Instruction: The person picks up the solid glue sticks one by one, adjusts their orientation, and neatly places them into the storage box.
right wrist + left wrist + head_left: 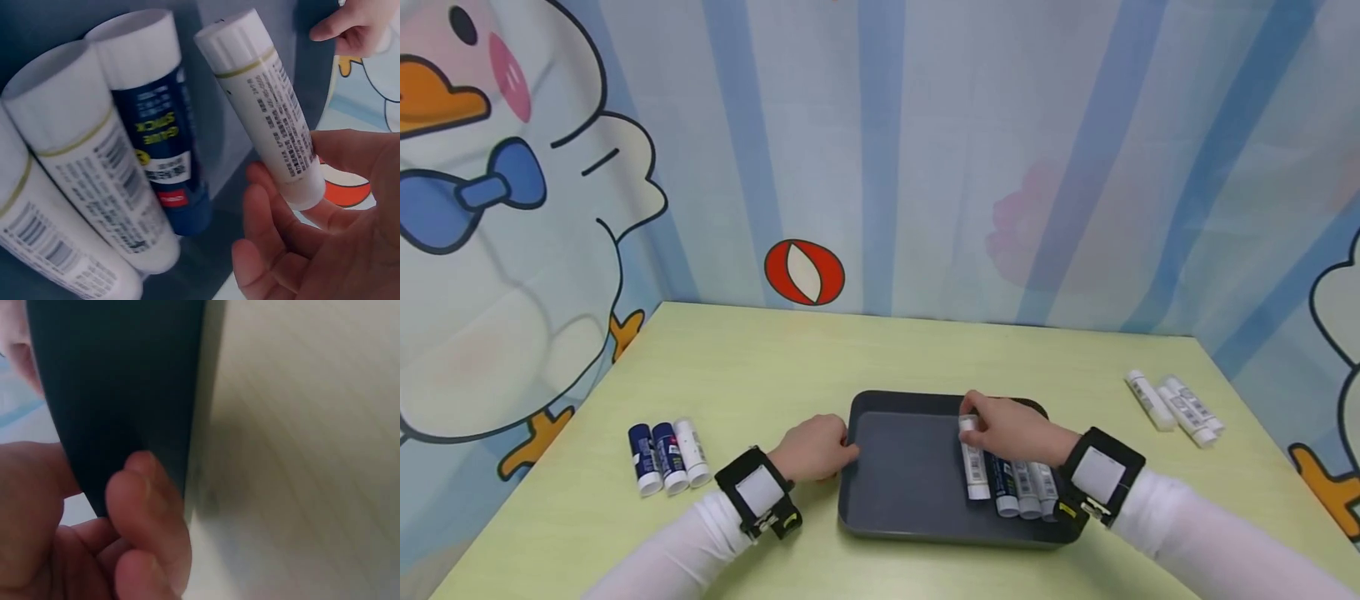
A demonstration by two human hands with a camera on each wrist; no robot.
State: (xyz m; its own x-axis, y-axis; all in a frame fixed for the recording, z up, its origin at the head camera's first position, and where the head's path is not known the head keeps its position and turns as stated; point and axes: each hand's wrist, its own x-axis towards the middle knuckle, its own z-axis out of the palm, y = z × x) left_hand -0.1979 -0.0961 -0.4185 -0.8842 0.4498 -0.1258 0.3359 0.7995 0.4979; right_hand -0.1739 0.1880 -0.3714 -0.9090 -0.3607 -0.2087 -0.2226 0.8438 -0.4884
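My right hand point(1018, 427) pinches a white glue stick point(269, 112) between thumb and fingers near its lower end, over the dark grey tray point(898, 475). Beside it in the tray lie a blue glue stick point(156, 125) with a white cap and two white glue sticks, the nearer one point(106, 162) showing its barcode. At the tray's left side my left hand point(815, 450) grips the rim, thumb at the edge and fingers curled against the outer wall point(125, 394).
On the table's left lie two blue glue sticks point(668, 457) and a white one point(691, 452) side by side. Several white glue sticks point(1187, 410) lie at the far right. A printed cloth point(940, 167) hangs behind the table's back edge.
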